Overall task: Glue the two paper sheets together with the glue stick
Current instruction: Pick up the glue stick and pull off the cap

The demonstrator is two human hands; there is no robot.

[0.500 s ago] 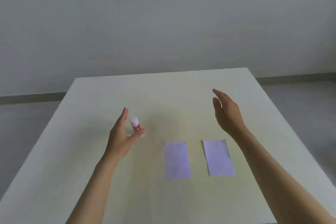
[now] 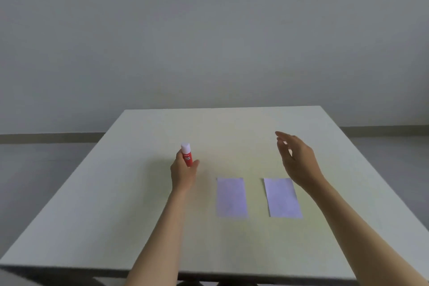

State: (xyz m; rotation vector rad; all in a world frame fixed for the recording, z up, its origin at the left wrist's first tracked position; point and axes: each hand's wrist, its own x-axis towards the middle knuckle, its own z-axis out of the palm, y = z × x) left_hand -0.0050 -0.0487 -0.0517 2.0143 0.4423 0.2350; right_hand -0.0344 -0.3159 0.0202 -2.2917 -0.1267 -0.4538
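A red glue stick [image 2: 187,157] with a white cap stands upright in my left hand [image 2: 183,170], whose fingers close around its lower half, left of the papers. Two pale lilac paper sheets lie flat side by side on the table: the left sheet [image 2: 231,197] and the right sheet [image 2: 282,197], with a gap between them. My right hand [image 2: 296,160] hovers above the table just beyond the right sheet, fingers spread and curved, holding nothing.
The white table [image 2: 116,204] fills the lower view; its near edge runs along the bottom and its far edge meets a plain grey wall. Grey floor shows to the left and right of the table.
My left hand has closed on the glue stick, which now shows more of its red body. The camera has tilted, so the table sits lower in view. My right hand stays open.
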